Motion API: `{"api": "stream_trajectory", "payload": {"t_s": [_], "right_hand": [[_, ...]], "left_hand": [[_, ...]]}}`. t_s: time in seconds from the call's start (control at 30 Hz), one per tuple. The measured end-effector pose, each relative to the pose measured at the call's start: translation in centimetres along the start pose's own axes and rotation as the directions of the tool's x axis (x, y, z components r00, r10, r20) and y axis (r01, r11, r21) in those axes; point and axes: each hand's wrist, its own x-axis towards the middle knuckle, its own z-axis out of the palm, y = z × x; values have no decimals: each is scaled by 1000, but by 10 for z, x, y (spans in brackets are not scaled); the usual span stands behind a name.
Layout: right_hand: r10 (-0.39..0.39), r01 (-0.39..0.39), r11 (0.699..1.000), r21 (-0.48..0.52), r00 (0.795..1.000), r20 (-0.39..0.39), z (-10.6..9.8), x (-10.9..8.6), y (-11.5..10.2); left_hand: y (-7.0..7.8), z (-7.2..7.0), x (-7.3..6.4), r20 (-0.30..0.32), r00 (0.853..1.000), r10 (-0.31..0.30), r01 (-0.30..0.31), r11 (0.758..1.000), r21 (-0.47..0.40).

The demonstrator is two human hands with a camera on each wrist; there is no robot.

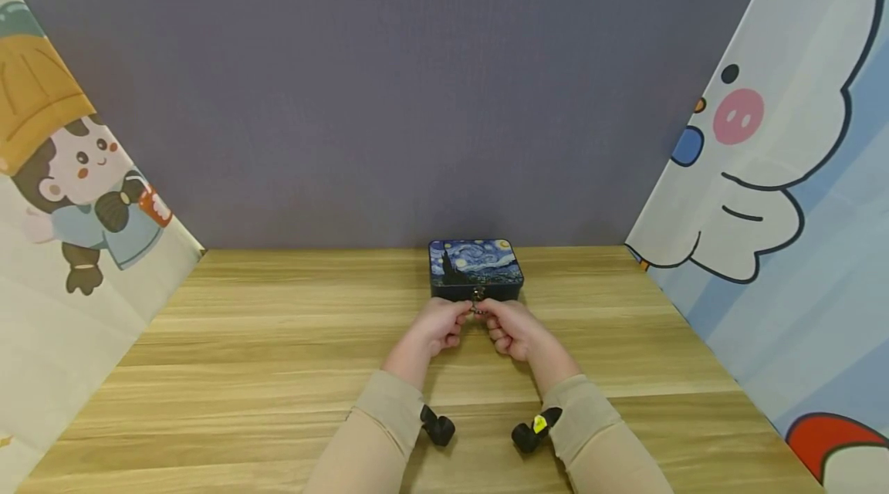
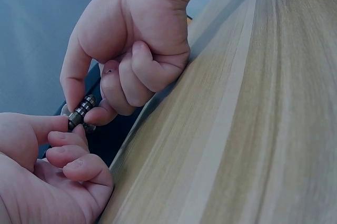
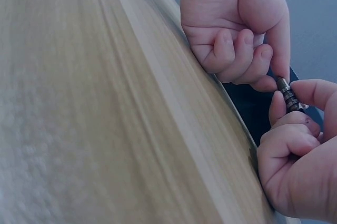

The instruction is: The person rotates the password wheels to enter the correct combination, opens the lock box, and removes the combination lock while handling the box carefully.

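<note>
So I've got both hands on one tiny thing here: a little ringed metal lock (image 2: 81, 112), right in front of the clasp (image 1: 478, 293) on a small dark blue tin box (image 1: 475, 262). My left hand (image 1: 443, 324) has one end of it pinched between thumb and index finger, and my right hand (image 1: 515, 330) has the other end pinched the same way, so the gap on each side is only as wide as the lock itself. The rest of my fingers are all curled in toward the palms, which shows nicely in both wrist views. There are bands running round the lock's barrel, but any markings on them are too small to tell, and with my fingertips in the way I honestly can't say whether it's hooked through the clasp. The box sits flat at the far edge of the wood-grain table (image 1: 292, 370), lid down, with a swirly blue-and-yellow night sky picture on top, and the plain grey panel (image 1: 347, 93) rises just behind it. I'm in beige sleeves (image 1: 396, 405), with a black gadget (image 1: 437, 428) at each wrist, the right one showing a yellow patch (image 1: 539, 424). Cartoon sheets flank the table: a kid in a yellow hat (image 1: 90, 162) on my left, a big white character with a pink snout (image 1: 739, 116) on my right.
</note>
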Motion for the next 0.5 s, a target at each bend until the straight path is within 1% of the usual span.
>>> {"api": "stream_trajectory", "payload": {"t_s": [0.5], "right_hand": [[-23,23,1000,-9,1000,2,-1,2,2]], "left_hand": [[0,-1,1,4,1000,4,-4,1000,-8]]}}
